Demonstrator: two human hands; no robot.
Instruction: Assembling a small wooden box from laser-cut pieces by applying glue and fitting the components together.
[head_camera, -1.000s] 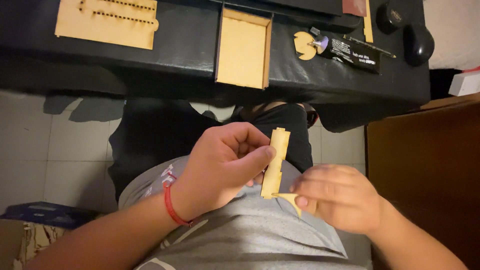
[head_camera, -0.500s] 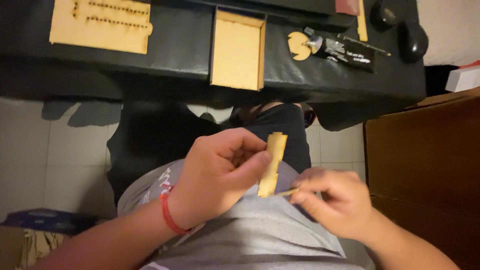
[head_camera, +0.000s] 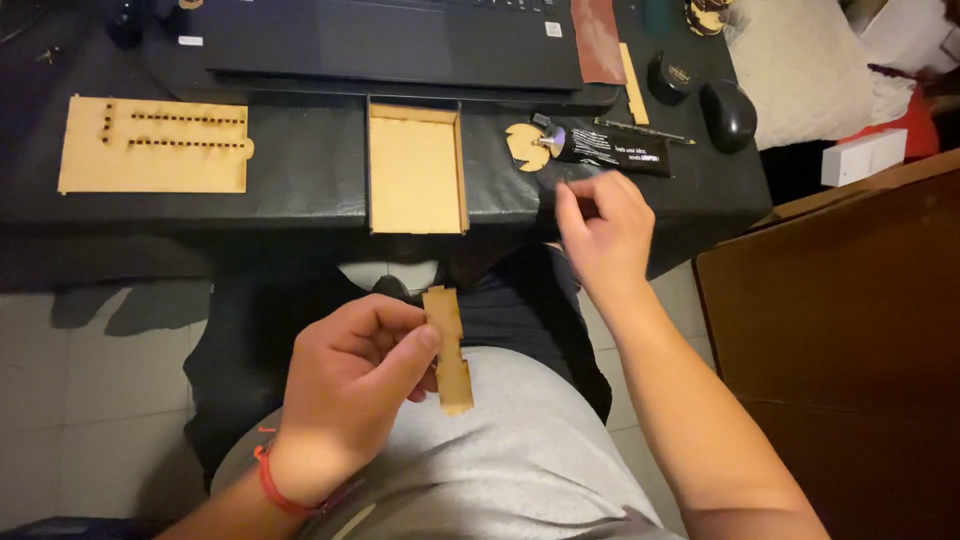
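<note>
Right hand lifted off toward glue tube, empty — left hand pinches wooden strip

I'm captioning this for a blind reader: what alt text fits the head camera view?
Seen from above, the left hand holds a notched wooden strip over the lap, while the right hand reaches toward a black glue tube on a black table beside a shallow wooden tray.

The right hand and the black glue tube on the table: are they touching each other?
Apart. In the head view the right hand is raised below the black glue tube, and a strip of dark table shows between the fingertips and the tube.
</note>
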